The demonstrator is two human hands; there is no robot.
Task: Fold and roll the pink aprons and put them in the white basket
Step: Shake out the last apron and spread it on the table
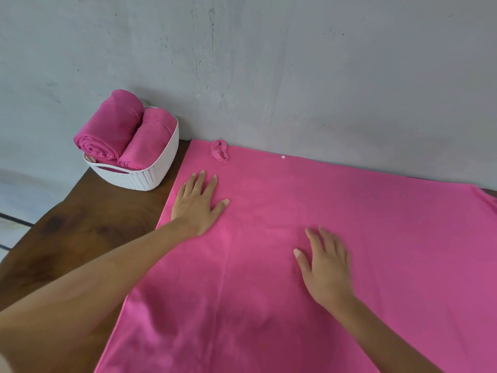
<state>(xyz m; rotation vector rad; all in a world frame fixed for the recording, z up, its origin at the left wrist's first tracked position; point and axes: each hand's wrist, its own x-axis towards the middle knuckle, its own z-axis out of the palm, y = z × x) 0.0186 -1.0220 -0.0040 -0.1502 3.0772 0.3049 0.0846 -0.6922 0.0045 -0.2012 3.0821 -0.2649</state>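
- A dark wooden surface (80, 232) stood against a grey plaster wall (269, 63).
- A pink apron (269, 305) lay spread flat over most of it, with a bunched strap (220, 149) at its far edge.
- The left hand (197, 201) pressed flat near the apron's far left corner, grip apart, fingers straight.
- The right hand (326, 267) lay flat mid-apron, grip likewise apart.
- A white basket (150, 176) just left of the apron held two rolled aprons (107, 127).

My left grip (197, 203) and my right grip (326, 267) are bare hands with slim fingers and rounded nails. My left forearm (94, 286), at lower left of the frame, and my right forearm (384, 337), at lower right, are bare skin right to the frame edge.
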